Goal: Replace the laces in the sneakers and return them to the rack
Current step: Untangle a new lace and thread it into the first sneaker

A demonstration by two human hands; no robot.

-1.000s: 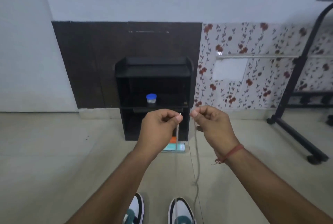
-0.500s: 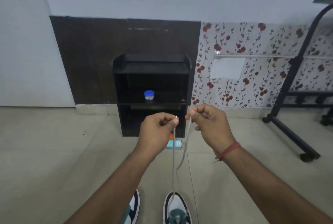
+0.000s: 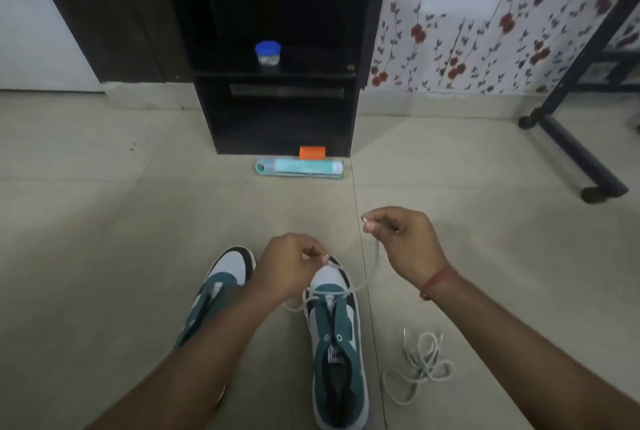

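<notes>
Left sneaker, a white, teal and black low-top in fabric and leather-look panels (image 3: 221, 287): lies on the floor just left of the left hand, partly hidden by the forearm; no lace visible in it. Judged light and semi-rigid, best lifted by the heel collar.

Left hand (image 3: 289, 268): knuckles up, forearm reaching forward over the floor, thumb and forefinger pinching one end of the thin white cord lace (image 3: 341, 289) just above the toe of the right sneaker (image 3: 334, 336), the matching shoe.

The lace crosses only the lowest eyelets; remaining eyelets are open. Judged limp, light and somewhat slippery; control lies at the stiff tips, where both hands have it.

Right hand (image 3: 403, 244): raised higher and to the right, wrist bent, fingers curled, fingertips pinching the other lace end, which hangs slack toward the shoe.

Below the right forearm, a loose tangled grey-white lace (image 3: 420, 365) lies on the tiles, beside the right sneaker.

Beyond both hands stands the black wooden shoe rack (image 3: 277, 49).
</notes>
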